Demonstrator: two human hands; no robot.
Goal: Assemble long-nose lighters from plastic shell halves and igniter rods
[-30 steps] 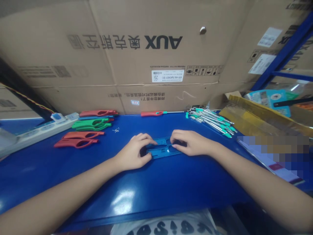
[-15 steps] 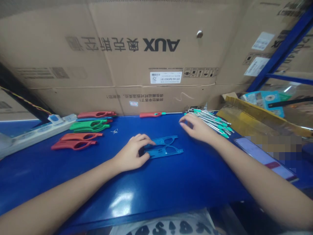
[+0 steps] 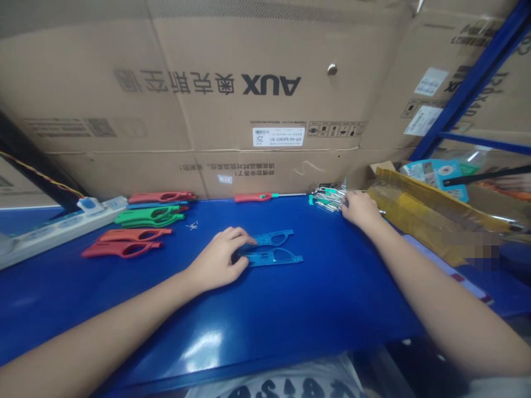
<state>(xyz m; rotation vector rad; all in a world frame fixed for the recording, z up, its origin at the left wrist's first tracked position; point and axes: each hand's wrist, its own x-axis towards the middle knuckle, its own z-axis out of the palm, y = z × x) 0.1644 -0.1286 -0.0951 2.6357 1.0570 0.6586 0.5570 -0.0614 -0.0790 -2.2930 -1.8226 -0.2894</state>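
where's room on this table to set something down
Bare: the table between the forearms, nearer than the blue parts, and behind them to the red lighter. Crowded: back left, coloured handles; back right, metal rods and right hand.

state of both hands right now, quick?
Left hand: open, spread over the left ends of two blue shells.
Right hand: at the metal rods; grip cannot be told.

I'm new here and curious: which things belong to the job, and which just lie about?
Likely in the job:
blue casing halves, at the left hand
metal rods with green parts, by the right hand
probably the similarly shaped red and green casings

Seemingly just lying about:
power strip
cardboard
blue packet
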